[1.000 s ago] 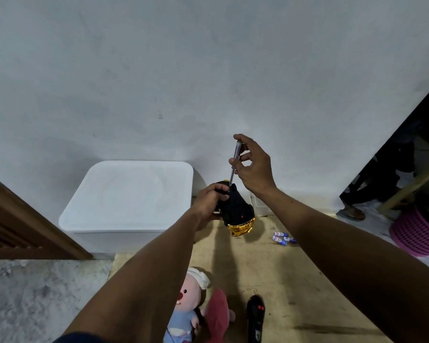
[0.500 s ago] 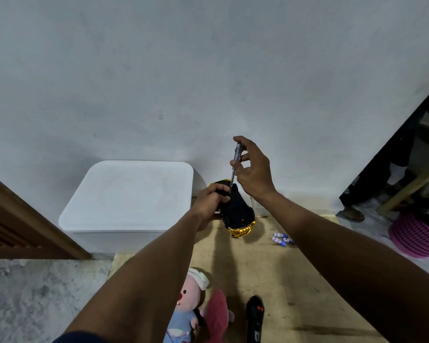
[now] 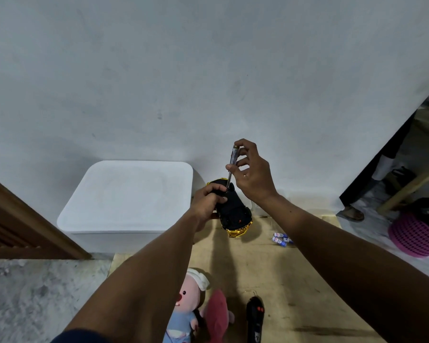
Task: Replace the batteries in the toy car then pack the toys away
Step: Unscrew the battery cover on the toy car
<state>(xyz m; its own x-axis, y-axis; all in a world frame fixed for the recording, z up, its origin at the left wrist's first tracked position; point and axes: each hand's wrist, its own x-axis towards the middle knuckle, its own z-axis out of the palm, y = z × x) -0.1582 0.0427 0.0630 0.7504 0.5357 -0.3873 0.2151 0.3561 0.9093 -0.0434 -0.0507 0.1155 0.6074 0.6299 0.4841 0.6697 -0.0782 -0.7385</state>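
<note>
My left hand [image 3: 208, 201] grips a black and gold toy car [image 3: 235, 214], held upside down above the wooden board. My right hand [image 3: 251, 172] pinches a slim screwdriver [image 3: 231, 167] upright, its tip resting on the car's black underside near my left fingers. Two small blue and white batteries [image 3: 281, 238] lie on the board to the right of the car. A black remote control [image 3: 255, 318] lies near the bottom edge. Beside it sit a pink plush doll [image 3: 191, 300] and a red plush toy [image 3: 218, 315].
A white lidded storage box [image 3: 129, 196] stands against the wall on the left. A brown wooden frame [image 3: 23, 226] sits at far left. At right, a pink mesh basket [image 3: 416, 236] and a person's foot in a sandal [image 3: 354, 214] are on the floor.
My right hand's fingers have shifted on the screwdriver handle, as if turning it. The car and my left hand stay in nearly the same place.
</note>
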